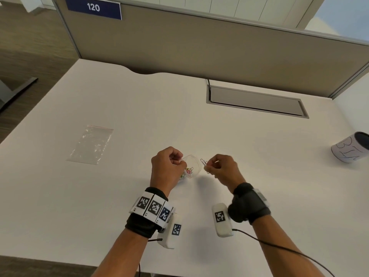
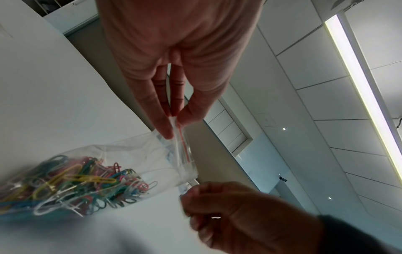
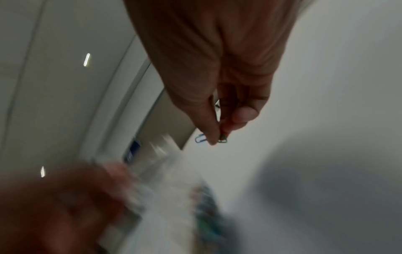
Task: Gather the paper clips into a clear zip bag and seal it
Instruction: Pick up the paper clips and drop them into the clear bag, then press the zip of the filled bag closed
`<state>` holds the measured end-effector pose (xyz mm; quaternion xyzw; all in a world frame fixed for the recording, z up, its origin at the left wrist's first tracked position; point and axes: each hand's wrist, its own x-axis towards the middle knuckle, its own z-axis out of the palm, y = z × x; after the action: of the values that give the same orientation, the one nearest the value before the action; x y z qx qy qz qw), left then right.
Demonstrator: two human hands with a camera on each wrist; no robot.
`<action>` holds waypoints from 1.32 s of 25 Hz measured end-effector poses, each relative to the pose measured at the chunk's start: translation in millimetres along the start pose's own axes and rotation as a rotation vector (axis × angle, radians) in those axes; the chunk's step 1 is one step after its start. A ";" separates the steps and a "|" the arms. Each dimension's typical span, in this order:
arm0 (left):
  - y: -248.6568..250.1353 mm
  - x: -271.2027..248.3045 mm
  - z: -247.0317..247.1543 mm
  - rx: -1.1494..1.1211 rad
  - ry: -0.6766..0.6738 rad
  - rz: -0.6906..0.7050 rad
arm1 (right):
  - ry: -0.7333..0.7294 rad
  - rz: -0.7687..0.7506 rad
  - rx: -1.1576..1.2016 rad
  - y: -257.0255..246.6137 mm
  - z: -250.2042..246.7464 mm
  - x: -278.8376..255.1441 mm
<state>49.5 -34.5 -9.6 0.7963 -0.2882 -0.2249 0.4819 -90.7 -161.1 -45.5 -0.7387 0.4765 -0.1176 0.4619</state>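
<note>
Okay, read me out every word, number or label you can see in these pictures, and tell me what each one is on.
"120": white digits on the blue sign fixed to the partition.
Hand-drawn black marks on the white cup at the table's right edge: cut off, not surely readable.
Square black-and-white code tags on the wristbands: patterns; the tiny print beneath them is too small to read.
The clear zip bag and the spare bag: no print visible.

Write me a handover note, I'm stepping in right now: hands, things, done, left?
Left hand: pinches the open rim of the zip bag, which rests on the desk.
Right hand: holds a few paper clips beside the bag's mouth.
Done: many coloured clips are bagged.
Left: drop these in, then seal.
A second, empty bag lies to the left.
</note>
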 end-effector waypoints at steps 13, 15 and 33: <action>3.7 0.4 6.4 -0.035 -0.040 -0.019 | -0.168 -0.082 -0.212 -64.2 -1.6 -10.6; 2.1 1.6 4.5 -0.041 -0.029 -0.029 | -0.026 -0.153 -0.193 -62.0 -4.2 -18.1; -36.9 13.7 -25.5 -0.294 -0.431 0.124 | -0.029 -0.493 -0.213 -48.9 -26.6 -49.2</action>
<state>84.7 -13.8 -32.7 0.6325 -0.3966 -0.3989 0.5325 -103.4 -130.4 20.9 -0.8784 0.2854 -0.1651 0.3460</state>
